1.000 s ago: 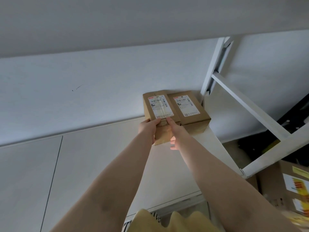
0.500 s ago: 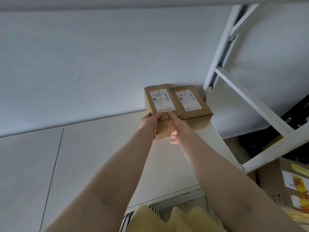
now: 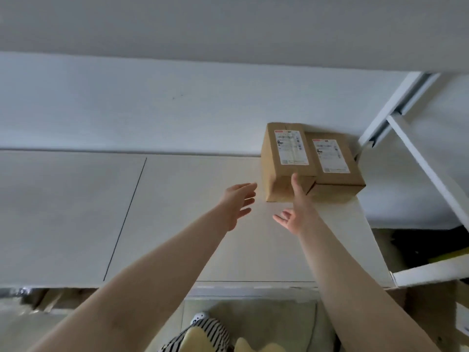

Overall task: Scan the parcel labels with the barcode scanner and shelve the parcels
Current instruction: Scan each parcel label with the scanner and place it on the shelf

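Note:
Two brown cardboard parcels stand side by side at the back right of the white shelf point(image 3: 203, 224), each with a white label on top. The taller left parcel point(image 3: 284, 158) touches the lower right parcel point(image 3: 335, 168). My left hand point(image 3: 238, 201) hovers just left of the taller parcel, fingers straight, holding nothing. My right hand point(image 3: 297, 209) is spread below the parcels, one fingertip reaching the taller parcel's front edge. No barcode scanner is in view.
A white wall rises behind the shelf, and another shelf board hangs overhead. The white metal rack post and brace point(image 3: 396, 113) stand at the right. A lower cardboard box point(image 3: 436, 311) sits at bottom right, under the frame.
Both hands have let go of the taller parcel and drawn back from it, the left one moving off to the left. The view has shifted, so the parcels now appear further right.

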The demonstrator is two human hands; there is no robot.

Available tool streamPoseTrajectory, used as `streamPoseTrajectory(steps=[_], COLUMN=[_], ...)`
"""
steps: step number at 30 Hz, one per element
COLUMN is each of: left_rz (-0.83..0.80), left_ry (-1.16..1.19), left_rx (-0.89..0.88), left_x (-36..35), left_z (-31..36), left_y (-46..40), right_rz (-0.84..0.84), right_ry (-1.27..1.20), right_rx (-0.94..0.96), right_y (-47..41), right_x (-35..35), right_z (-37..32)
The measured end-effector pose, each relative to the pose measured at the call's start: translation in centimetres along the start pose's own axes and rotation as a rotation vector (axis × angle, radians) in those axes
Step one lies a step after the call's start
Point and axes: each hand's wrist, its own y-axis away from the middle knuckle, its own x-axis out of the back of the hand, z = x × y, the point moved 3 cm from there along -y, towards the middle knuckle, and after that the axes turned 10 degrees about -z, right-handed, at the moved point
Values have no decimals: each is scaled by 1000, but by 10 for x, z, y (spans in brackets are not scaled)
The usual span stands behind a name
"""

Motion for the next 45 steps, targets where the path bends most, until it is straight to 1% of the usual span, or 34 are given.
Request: streamPoseTrajectory(steps=[2,3,5,7,10,13,16,20,22,25,28,31,35,40,45], left_rz=[-55,-67,-30,64,234,369,486,633,736,921,1020,1078,1120,1116,1146], left_ry=[127,186,295,412,597,677,737,739,723,709,762,797,745,672,662], left_rx=[-26,-42,-74,-121,-175,-228,-282,-316,-281,-182,-156,-202,-228,-190,-217], left_x=[24,39,73,112,167,226,287,373,415,472,517,558,607,674,768], left_z=[-15,-24,-45,-65,-89,-107,-129,-169,-195,-235,-262,-275,-278,-273,-249], left_y=[26,38,62,91,135,190,249,335,379,438,489,535,573,595,607], right_rz=[-24,-64,-166,-252,-324,-399,-474,-588,-638,-704,-742,-798,-855,-901,-916], right_ry=[-32,-32,-3,46,99,143,240,389,494,631,750,843,932,996,994], right_rx=[-42,-68,-107,-125,-160,-223,-260,-299,-309,-344,-358,-361,-348,-351,-373], right_y=[10,14,21,30,41,57,73,112,135,167,192,216,234,232,216], right_x=[-10,-19,-41,-67,-106,-156,-215,-309,-352,-403,-448,-496,-558,-631,-723], right_z=[30,47,79,108,145,191,244,329,375,439,492,537,581,632,682])
